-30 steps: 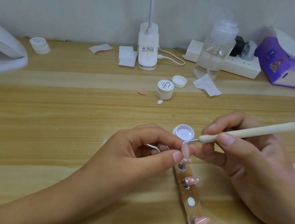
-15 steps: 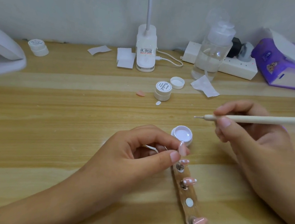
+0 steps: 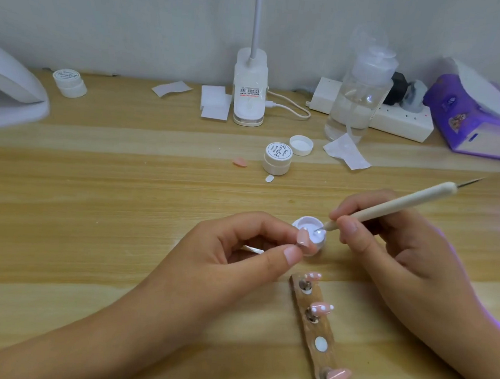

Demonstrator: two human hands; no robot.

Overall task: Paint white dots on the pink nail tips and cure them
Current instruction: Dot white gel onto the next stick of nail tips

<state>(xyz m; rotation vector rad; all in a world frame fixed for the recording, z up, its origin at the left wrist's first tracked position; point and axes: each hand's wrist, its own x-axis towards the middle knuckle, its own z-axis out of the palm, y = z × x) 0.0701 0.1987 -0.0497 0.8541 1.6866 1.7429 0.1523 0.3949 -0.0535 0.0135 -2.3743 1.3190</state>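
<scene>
The white lamp (image 3: 6, 89) on the left is cut off by the edge, so only part of it shows. The wooden strip (image 3: 323, 360) runs off the bottom, and the last nail tip on it is mostly out of the picture. The purple box (image 3: 475, 118) far on the right is blurry.

The left hand (image 3: 230, 260) pinches a pink nail tip (image 3: 302, 237) between the thumb and first finger, and its other fingers are curled in. The thumb hides the low end of that tip, and I cannot tell if it has dots. A thin shiny bit shows under these fingers, too small to make out.

The right hand (image 3: 394, 250) holds a pen (image 3: 398, 204) near its low end, fingers curled round it like for writing. The pen's point is down in the white paint in a little pot (image 3: 297, 223). The pot stands on the tabletop (image 3: 90, 205) between the two hands, partly hidden behind the pinched tip.

On the strip, the top nail tip (image 3: 313, 276) and the second nail tip (image 3: 321, 308) have white dots. A plain pink nail tip (image 3: 338, 377) sits lower down.
</scene>
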